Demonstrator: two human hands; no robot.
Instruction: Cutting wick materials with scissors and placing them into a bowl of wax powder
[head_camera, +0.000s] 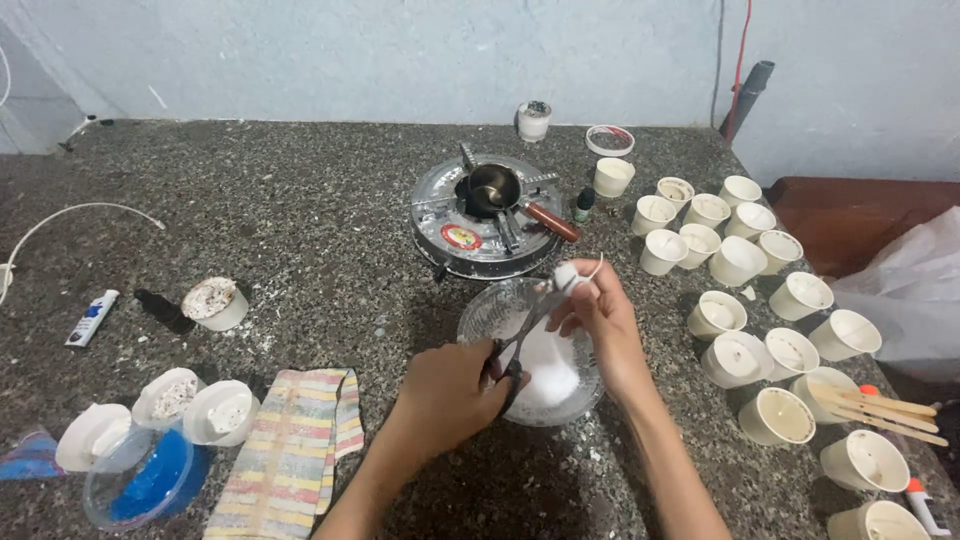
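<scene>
My left hand (450, 392) grips a pair of dark scissors (522, 335), whose blades point up and right. My right hand (600, 315) pinches a small white lump of wax (566, 276) with a thin white wick curling out of it; the scissor tips meet that lump. Both hands hover over a clear glass bowl (480, 320) that holds white flakes (550, 375). Behind the bowl stands a round metal gas stove (445, 235) with a small metal pot (492, 190) on it; the pot has a brown handle.
Several white paper cups (737, 262), some with wicks, crowd the right side, with wooden sticks (880, 408) on two of them. A striped cloth (290, 450), white lids and a blue tub (145, 485) sit front left. A small tube (92, 317) lies at the left.
</scene>
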